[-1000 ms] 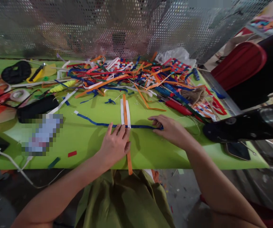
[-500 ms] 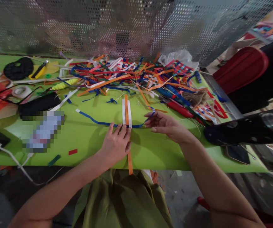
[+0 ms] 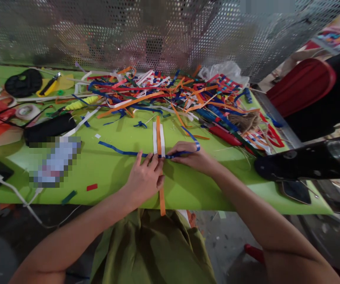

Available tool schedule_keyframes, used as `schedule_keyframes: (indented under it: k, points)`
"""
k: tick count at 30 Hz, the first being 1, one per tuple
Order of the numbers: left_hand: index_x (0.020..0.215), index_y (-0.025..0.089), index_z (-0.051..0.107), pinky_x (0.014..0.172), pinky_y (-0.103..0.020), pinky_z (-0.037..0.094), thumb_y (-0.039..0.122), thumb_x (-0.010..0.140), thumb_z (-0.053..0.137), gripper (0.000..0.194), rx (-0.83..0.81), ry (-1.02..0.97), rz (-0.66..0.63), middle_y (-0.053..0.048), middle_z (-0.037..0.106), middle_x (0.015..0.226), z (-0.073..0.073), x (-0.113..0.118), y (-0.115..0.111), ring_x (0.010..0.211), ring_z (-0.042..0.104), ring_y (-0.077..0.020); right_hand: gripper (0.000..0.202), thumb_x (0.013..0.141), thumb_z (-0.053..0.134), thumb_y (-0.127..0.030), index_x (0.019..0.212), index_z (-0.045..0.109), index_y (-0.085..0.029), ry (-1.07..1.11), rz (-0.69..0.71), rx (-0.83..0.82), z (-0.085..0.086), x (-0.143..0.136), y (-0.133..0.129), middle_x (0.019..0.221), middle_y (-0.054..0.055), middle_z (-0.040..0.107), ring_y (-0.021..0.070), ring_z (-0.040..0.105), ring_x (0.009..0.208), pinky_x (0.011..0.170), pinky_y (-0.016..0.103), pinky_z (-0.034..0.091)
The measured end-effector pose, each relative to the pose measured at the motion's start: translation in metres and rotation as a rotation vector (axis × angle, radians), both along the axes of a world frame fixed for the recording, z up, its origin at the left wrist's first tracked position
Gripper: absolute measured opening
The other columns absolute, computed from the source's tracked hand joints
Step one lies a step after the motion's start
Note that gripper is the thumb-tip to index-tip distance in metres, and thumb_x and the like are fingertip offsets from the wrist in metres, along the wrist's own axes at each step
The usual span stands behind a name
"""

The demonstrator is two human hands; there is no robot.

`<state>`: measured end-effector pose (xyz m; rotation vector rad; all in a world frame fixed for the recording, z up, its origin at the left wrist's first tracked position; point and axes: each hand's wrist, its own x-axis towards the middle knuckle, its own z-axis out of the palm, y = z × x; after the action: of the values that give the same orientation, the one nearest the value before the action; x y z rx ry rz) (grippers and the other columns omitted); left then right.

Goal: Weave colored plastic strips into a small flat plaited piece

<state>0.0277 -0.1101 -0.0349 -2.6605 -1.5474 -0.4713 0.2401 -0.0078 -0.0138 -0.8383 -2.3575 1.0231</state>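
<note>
Flat on the tabletop, an orange strip (image 3: 158,136) runs away from me between two white strips (image 3: 162,140), its near end hanging past the table edge. A blue strip (image 3: 118,150) crosses them sideways. My left hand (image 3: 145,177) presses down on the crossing with fingers spread and laid out, hiding part of it. Just right of the crossing, my right hand (image 3: 196,158) pinches the blue strip between thumb and fingers. The strip's free right end loops up over that hand.
A heap of coloured strips (image 3: 146,94) lies along the back of the green table (image 3: 107,169), below a perforated metal panel (image 3: 99,35). Left are a phone (image 3: 57,161), a black case (image 3: 50,128) and tape (image 3: 27,112). A black machine arm (image 3: 305,157) juts in from the right.
My right hand has moved left to the crossing and closed on the blue strip. The strip has slid slightly right at its left end, leaving a small white piece behind.
</note>
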Motion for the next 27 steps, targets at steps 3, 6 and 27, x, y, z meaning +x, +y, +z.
schedule_keyframes:
  k: [3,6,27]
  points:
    - [0.134,0.01,0.06,0.113,-0.058,0.033,0.027,0.093,0.053,0.045,0.0,-0.005,0.0,-0.018,0.064,0.135,-0.001,0.0,0.001,0.123,0.061,-0.0324,0.017,0.09,0.066,-0.032,0.101,0.074,-0.022,-0.04,0.044,0.009,0.005,0.003,0.003,0.096,0.007,0.074,0.0195,0.068,0.089,0.083,0.036,0.054]
    - [0.132,0.008,0.06,0.111,-0.056,0.036,0.027,0.093,0.052,0.044,0.014,-0.009,-0.004,-0.019,0.065,0.133,-0.001,0.001,0.002,0.122,0.062,-0.0323,0.018,0.093,0.062,-0.03,0.104,0.073,-0.021,-0.084,0.104,0.023,0.012,0.004,0.004,0.098,0.008,0.074,0.0194,0.067,0.091,0.084,0.035,0.052]
    - [0.132,0.008,0.06,0.108,-0.054,0.038,0.026,0.095,0.051,0.042,0.005,0.048,-0.02,-0.018,0.066,0.129,0.005,0.001,0.003,0.119,0.062,-0.0318,0.022,0.088,0.068,-0.035,0.076,0.068,-0.018,-0.313,-0.152,0.088,-0.006,-0.018,0.015,0.081,0.005,0.069,0.0174,0.062,0.071,0.063,0.028,0.044]
